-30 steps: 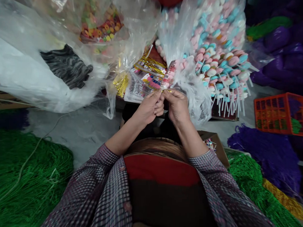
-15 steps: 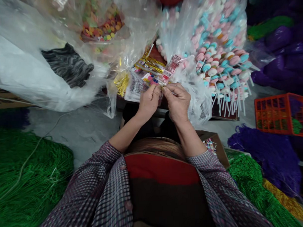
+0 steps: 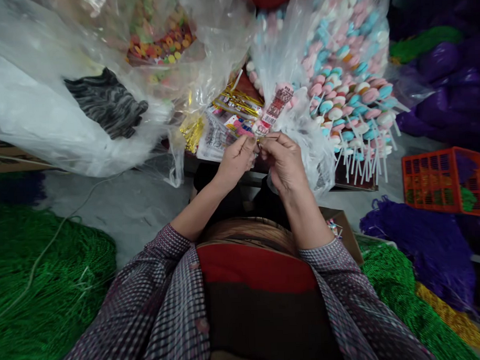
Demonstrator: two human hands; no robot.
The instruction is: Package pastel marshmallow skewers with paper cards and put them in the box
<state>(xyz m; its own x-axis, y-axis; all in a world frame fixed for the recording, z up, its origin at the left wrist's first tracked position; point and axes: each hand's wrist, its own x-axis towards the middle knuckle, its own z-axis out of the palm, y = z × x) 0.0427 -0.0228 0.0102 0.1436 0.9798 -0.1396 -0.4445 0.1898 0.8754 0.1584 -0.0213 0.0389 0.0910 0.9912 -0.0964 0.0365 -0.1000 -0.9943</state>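
Note:
My left hand [image 3: 236, 160] and my right hand [image 3: 283, 160] meet in front of me, both pinched on the lower end of a small clear candy packet [image 3: 275, 108] with a red and white label. The packet stands up and leans right from my fingertips. A thin gold twist tie [image 3: 262, 140] shows between my thumbs. Behind the packet lies a pile of gold ties and printed packets [image 3: 232, 117].
A big clear bag of pink, blue and white lollipops [image 3: 347, 82] is at the upper right. Another clear bag with coloured ring candies [image 3: 160, 43] sits upper left. Green bead strands [image 3: 42, 281] lie left, purple strands [image 3: 427, 247] and an orange crate [image 3: 445, 180] right.
The packet has swung from low and flat near the lollipop bag to standing more upright above my fingers. My hands stayed together and shifted only a little.

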